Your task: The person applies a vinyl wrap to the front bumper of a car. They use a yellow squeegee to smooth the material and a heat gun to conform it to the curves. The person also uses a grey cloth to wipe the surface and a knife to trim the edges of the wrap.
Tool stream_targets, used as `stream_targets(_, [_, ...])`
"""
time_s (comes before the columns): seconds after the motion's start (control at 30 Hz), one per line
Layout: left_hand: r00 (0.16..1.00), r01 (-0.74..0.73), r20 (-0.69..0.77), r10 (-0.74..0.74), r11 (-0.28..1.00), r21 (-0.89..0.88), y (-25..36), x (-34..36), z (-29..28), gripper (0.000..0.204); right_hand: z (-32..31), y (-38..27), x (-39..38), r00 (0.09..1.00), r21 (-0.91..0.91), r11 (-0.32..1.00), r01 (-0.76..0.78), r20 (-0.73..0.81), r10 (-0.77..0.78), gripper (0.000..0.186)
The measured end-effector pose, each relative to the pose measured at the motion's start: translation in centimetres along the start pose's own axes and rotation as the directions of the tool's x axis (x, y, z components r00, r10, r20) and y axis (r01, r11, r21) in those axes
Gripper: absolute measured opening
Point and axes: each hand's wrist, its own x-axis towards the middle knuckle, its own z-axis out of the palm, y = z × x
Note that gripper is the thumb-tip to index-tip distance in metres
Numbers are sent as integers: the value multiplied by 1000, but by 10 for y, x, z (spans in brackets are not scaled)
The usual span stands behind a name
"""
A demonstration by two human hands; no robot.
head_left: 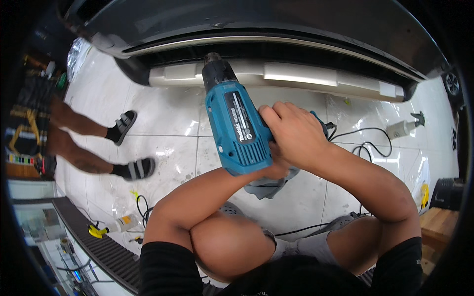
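Observation:
My right hand (298, 130) is wrapped round the handle of a teal and black heat gun (239, 126). Its dark nozzle points away from me, to the far side, over the lower edge of a dark grey car body panel (276, 15). A pale trim strip (296, 74) runs along the panel's lower edge. My left hand (279, 169) lies crossed under my right wrist, close by the rear of the heat gun; its fingers are hidden. Just below it, a bunched grey cloth-like thing (269, 187) shows, and whether the left hand grips it I cannot make out.
A black cord (365, 130) loops over the tiled floor (168, 148) at right. Another person's legs and sandalled feet (138, 169) are at left. Spray bottles stand right (402, 128) and lie left (118, 224). A wooden block (442, 224) is at lower right.

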Motion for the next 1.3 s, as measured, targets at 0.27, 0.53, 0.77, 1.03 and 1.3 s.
stream_targets(0.27, [761, 39, 648, -9, 999, -32, -14, 14, 34, 34, -43, 73, -100, 991, -115, 986, -122, -66, 115, 46])
stream_targets(0.53, [416, 218, 851, -321, 944, 249, 6, 56, 45, 37, -79, 131, -193, 909, -209, 891, -404, -197, 366, 51])
stream_targets(0.77, [388, 225, 852, -351, 933, 282, 18, 78, 51, 37, -107, 185, -269, 771, -215, 759, -615, -367, 521, 40])
stream_targets(1.03, [348, 219, 858, -378, 923, 317, 22, 83, 58, 37, -106, 192, -276, 762, -138, 788, -601, -397, 511, 40])
stream_targets(1.3, [430, 326, 783, -450, 886, 330, 23, 92, 29, 38, -67, 160, -244, 907, 45, 906, -421, -11, 422, 45])
